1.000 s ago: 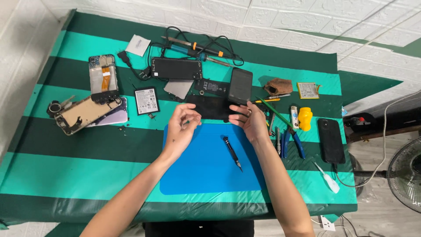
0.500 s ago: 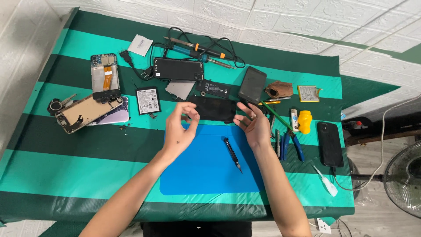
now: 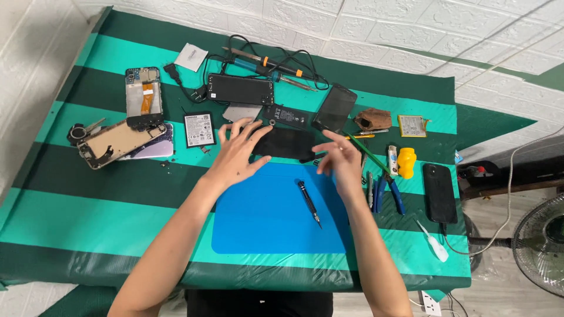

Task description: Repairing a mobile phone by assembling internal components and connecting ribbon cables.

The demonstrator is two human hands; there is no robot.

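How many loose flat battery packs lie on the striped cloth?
3: a white-labelled battery pack left of the hands, a black battery pack above the dark phone, and a yellowish battery pack at right. Others may be hidden.

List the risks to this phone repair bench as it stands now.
1. The left hand and right hand hover at the black phone with open fingers, not gripping; it may slip if lifted.
2. The screwdriver lies loose on the blue mat near the right forearm and could be knocked away.
3. The soldering iron lies among tangled cords.
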